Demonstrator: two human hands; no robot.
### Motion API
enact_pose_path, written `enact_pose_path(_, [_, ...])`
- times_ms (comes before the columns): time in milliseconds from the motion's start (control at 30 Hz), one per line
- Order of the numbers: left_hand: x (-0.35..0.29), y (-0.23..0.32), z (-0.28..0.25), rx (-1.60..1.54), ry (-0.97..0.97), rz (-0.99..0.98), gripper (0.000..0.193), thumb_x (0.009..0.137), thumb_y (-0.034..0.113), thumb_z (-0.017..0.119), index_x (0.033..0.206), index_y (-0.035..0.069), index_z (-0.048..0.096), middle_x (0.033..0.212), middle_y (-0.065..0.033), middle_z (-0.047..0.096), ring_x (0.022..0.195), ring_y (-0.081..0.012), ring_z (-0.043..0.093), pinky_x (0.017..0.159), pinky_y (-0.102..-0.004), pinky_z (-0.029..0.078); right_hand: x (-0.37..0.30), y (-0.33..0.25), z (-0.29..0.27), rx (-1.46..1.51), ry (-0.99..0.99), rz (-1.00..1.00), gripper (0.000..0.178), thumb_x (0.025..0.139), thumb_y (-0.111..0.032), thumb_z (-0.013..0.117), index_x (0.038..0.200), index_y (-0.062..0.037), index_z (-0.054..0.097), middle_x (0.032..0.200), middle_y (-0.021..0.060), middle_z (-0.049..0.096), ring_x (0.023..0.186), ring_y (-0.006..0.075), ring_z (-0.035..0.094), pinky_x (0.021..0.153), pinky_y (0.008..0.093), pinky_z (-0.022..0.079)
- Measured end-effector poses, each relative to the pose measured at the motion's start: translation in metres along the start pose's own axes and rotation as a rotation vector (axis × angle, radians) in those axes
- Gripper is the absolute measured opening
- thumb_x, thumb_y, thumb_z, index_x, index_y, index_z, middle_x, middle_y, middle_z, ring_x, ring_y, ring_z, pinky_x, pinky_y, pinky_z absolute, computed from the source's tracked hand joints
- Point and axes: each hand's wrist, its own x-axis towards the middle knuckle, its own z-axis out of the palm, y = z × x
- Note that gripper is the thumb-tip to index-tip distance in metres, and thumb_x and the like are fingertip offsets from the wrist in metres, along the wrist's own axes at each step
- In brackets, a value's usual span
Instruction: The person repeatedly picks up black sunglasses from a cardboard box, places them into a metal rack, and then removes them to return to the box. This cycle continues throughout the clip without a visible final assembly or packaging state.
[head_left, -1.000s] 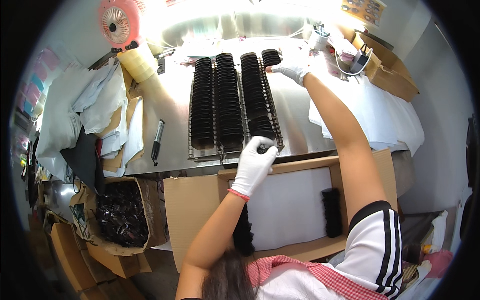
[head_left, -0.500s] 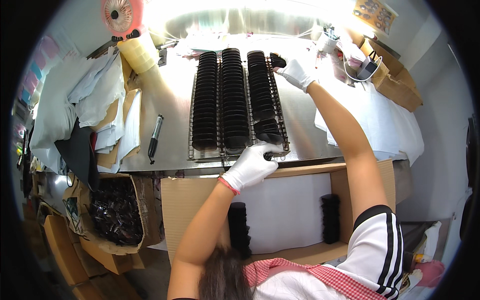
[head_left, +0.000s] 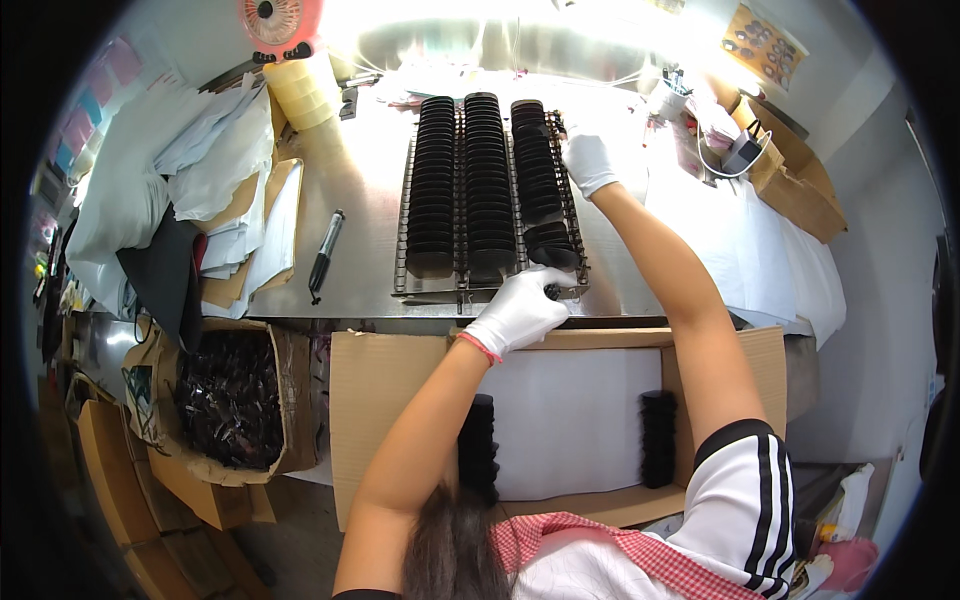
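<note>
The rack [head_left: 461, 190] looks nearly full of black discs [head_left: 490, 180], with one gap. The left hand [head_left: 520, 308] curls round a dark piece [head_left: 552, 291] at its front; the right hand [head_left: 590, 158], beside it, I can't tell.

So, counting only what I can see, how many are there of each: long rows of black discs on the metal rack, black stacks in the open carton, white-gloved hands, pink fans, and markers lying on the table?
Long rows of black discs: 3
Black stacks: 2
White-gloved hands: 2
Pink fan: 1
Marker: 1
Total: 9
</note>
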Motion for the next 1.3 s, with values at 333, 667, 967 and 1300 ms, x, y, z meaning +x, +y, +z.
enact_pose_path(333, [0.004,-0.012,0.013,0.082,0.135,0.119,0.038,0.081,0.008,0.06,0.118,0.004,0.069,0.073,-0.0054,0.064,0.053,-0.011,0.058,0.054,-0.0269,0.051,0.019,0.027,0.0,-0.012,-0.071,0.076,0.031,0.089,-0.023,0.058,0.073,-0.0006,0.072,0.075,0.0246,0.067,0.072,0.0401,0.069,0.066,0.0453,0.054])
enact_pose_path(667, [0.009,-0.02,0.016,0.041,0.183,0.155,0.035,0.082,0.007,0.062,0.115,0.003,0.069,0.065,-0.0016,0.06,0.051,-0.0085,0.055,0.052,-0.0252,0.047,0.035,0.035,-0.001,-0.432,-0.16,-0.134,0.02,0.084,-0.02,0.06,0.078,-0.0065,0.074,0.079,0.0201,0.071,0.077,0.0346,0.072,0.073,0.0432,0.057])
enact_pose_path(967, [-0.008,-0.002,0.046,-0.768,0.152,0.228,0.046,0.089,0.005,0.064,0.133,0.006,0.051,0.114,-0.0062,0.059,0.086,-0.0127,0.06,0.078,-0.0273,0.052,-0.068,-0.013,-0.129,0.663,0.157,0.214,0.032,0.093,-0.017,0.061,0.123,-0.0091,0.067,0.098,0.0141,0.073,0.085,0.0215,0.068,0.08,0.0321,0.052])
enact_pose_path(1300, [-0.018,-0.02,0.159,-1.485,0.298,0.001,0.036,0.101,0.035,0.056,0.131,0.016,0.056,0.11,-0.0016,0.06,0.107,-0.0184,0.058,0.097,-0.0344,0.047,-0.273,-0.079,-0.217,0.404,-0.058,-0.102,0.058,0.081,-0.037,0.076,0.122,-0.0025,0.054,0.117,0.0178,0.058,0.109,0.0382,0.055,0.099,0.0473,0.041])
